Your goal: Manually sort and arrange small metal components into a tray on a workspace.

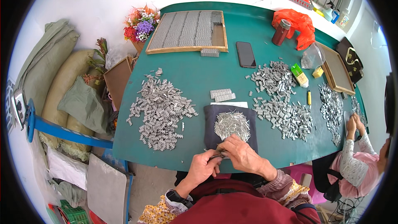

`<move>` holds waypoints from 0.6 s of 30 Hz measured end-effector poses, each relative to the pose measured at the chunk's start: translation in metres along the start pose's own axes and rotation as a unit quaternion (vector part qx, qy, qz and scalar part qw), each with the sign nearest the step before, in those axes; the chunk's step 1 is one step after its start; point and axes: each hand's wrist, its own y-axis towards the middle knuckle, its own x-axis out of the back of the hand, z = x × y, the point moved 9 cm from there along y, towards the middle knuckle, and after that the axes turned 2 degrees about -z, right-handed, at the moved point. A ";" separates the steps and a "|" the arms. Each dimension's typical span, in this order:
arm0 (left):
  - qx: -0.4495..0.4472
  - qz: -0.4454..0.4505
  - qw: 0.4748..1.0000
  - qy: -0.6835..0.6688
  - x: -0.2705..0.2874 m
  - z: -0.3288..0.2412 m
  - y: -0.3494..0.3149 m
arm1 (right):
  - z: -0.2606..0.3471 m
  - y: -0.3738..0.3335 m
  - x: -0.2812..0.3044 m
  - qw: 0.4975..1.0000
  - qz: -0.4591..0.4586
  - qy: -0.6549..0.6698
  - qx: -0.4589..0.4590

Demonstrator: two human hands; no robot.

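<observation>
At the front edge of the green table, my left hand [202, 167] is closed with its fingers curled round a small dark grey piece [217, 155], mostly hidden by the fingers. My right hand [243, 154] meets it from the right, fingertips pinched together at the same spot; whatever is between them is too small to make out. Just beyond the hands, a heap of thin silvery pins [232, 125] lies on a dark folded cloth [210, 129]. Behind the cloth sit a few joined rows of notched grey metal pieces [222, 95].
Loose notched metal pieces form a large heap [161, 114] at left and more heaps [282, 118] at right. A wooden-framed tray [150, 51] of rows stands at the back, near a phone [246, 54], a dark red flask [281, 32] and an orange bag [304, 25]. Another person [360, 157] works far right.
</observation>
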 end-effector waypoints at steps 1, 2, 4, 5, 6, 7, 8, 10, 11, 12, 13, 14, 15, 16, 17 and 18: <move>-0.001 0.009 1.000 0.011 -0.002 -0.001 0.000 | 0.000 0.000 0.001 1.000 -0.001 0.000 0.000; 0.000 0.009 1.000 0.012 -0.002 -0.001 0.000 | 0.001 0.000 0.000 1.000 0.003 0.005 0.004; -0.006 0.015 1.000 0.023 -0.003 0.000 -0.001 | 0.001 0.000 0.001 1.000 0.006 0.011 0.009; -0.006 0.014 1.000 0.024 -0.003 0.000 -0.001 | 0.001 0.000 0.000 1.000 0.013 0.017 0.007; -0.009 0.014 0.999 0.033 -0.002 0.000 -0.002 | 0.001 0.000 -0.002 1.000 0.020 0.022 0.005; -0.013 0.014 0.999 0.043 -0.002 0.000 -0.003 | 0.001 0.000 -0.002 1.000 0.020 0.023 0.006; -0.012 0.015 0.999 0.043 -0.003 0.000 -0.002 | -0.001 -0.001 -0.003 0.999 0.029 0.027 0.001; -0.017 0.024 0.999 0.044 -0.005 0.001 -0.001 | -0.004 -0.001 -0.003 0.999 0.038 0.030 -0.005; -0.016 0.024 0.999 0.045 -0.005 0.000 -0.002 | -0.003 0.000 -0.003 0.998 0.049 0.029 0.002; -0.017 0.028 0.998 0.046 -0.006 -0.001 -0.002 | -0.002 0.000 -0.004 0.998 0.059 0.029 0.009; -0.018 0.033 0.998 0.047 -0.007 -0.002 -0.003 | -0.003 0.000 -0.004 0.998 0.059 0.030 0.008; -0.018 0.033 0.998 0.047 -0.007 -0.002 -0.003 | -0.004 -0.001 -0.006 0.997 0.072 0.021 0.008; -0.020 0.036 0.998 0.054 -0.008 -0.001 -0.002 | -0.005 -0.001 -0.008 0.996 0.086 0.011 0.008; -0.022 0.039 0.997 0.061 -0.008 -0.001 -0.002 | -0.006 -0.001 -0.007 0.996 0.086 0.011 0.007; -0.021 0.039 0.997 0.060 -0.008 0.000 -0.002 | -0.006 -0.001 -0.008 0.996 0.092 0.011 0.009; -0.021 0.041 0.996 0.074 -0.008 0.000 -0.002 | -0.006 -0.001 -0.010 0.995 0.098 0.010 0.011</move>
